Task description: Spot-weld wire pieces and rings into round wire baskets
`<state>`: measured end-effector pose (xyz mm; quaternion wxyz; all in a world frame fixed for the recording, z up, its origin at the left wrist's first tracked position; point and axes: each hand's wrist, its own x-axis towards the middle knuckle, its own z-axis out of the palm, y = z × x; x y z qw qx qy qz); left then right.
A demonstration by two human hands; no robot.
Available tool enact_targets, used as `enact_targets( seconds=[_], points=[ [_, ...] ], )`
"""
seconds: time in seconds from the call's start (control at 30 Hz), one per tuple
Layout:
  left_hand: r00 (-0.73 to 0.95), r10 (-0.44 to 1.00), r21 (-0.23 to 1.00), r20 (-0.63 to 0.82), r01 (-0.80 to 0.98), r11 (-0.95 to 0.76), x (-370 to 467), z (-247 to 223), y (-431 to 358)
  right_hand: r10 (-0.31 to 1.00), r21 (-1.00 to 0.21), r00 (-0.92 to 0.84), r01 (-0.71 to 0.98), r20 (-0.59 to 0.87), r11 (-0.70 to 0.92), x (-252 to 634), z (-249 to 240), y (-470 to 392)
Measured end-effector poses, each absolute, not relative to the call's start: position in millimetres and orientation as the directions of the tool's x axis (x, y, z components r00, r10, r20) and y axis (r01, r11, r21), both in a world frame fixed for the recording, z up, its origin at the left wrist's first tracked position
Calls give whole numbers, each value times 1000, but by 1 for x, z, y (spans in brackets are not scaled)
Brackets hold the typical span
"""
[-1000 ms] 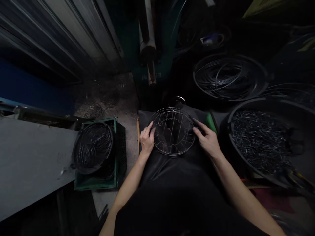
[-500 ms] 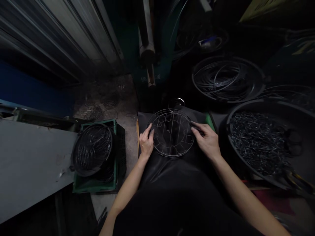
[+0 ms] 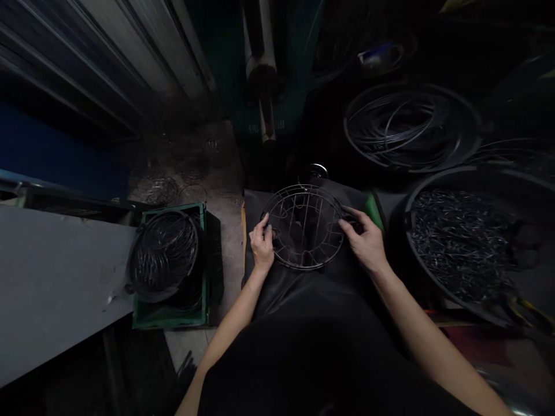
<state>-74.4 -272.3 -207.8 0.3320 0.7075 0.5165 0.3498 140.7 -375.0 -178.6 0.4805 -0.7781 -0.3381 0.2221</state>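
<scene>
Since the earlier frames the round wire rack (image 3: 304, 226) has lifted slightly at its far edge and sits a little higher in view, and the left hand (image 3: 262, 245) has curled tighter at the rack's left rim, where before its fingers lay more stretched out. The right hand (image 3: 366, 241) has kept its place on the right rim.

The rack rests on a black sheet (image 3: 303, 289) spread over the person's lap and the work surface. It is a circle of thin bare metal wire, with an outer ring, straight cross bars and small looped bends inside. The left hand's fingers (image 3: 265, 226) are bent and pinch the rim between thumb and fingertips. The right hand's fingers are half curled, closed on the rim; whether they also hold a small dark piece there cannot be told in the dim light.

To the right stands a large dark round tub (image 3: 477, 242) full of short, shiny wire pieces. Beyond it lies a big coil of dark wire hoops (image 3: 410, 130). To the left, a green plastic crate (image 3: 173, 312) holds a stack of black wire rings, beside a grey flat tabletop (image 3: 52, 289). A metal roller shaft (image 3: 260, 63) stands upright behind the rack.
</scene>
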Motion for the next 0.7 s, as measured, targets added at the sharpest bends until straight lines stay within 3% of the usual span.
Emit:
enact_targets(
  seconds=[0.13, 0.27, 0.47, 0.57, 0.63, 0.7],
  points=[
    [206, 976, 872, 66, 463, -157, -71, -213, -275, 794, -904, 602, 285, -90, -319, 145, -184, -377],
    [252, 965, 859, 75, 475, -191, -83, -205, -283, 853, -880, 476, 285, -213, -379, 155, -183, -382],
    [292, 924, 813, 246, 457, -361, -119, -148, -260, 941, -867, 325, 438, -91, -235, 161, -155, -386],
    [501, 829, 727, 249, 468, -502, -115, -108, -226, 969, -849, 244, 506, -24, -149, 150, -140, -378],
    [694, 706, 690, 140, 443, -572, -104, -89, -207, 978, -854, 207, 514, 27, -85, 140, -131, -374],
    [783, 621, 720, 36, 410, -559, -92, -82, -198, 983, -867, 175, 498, 62, -34, 138, -125, -374]
  ],
)
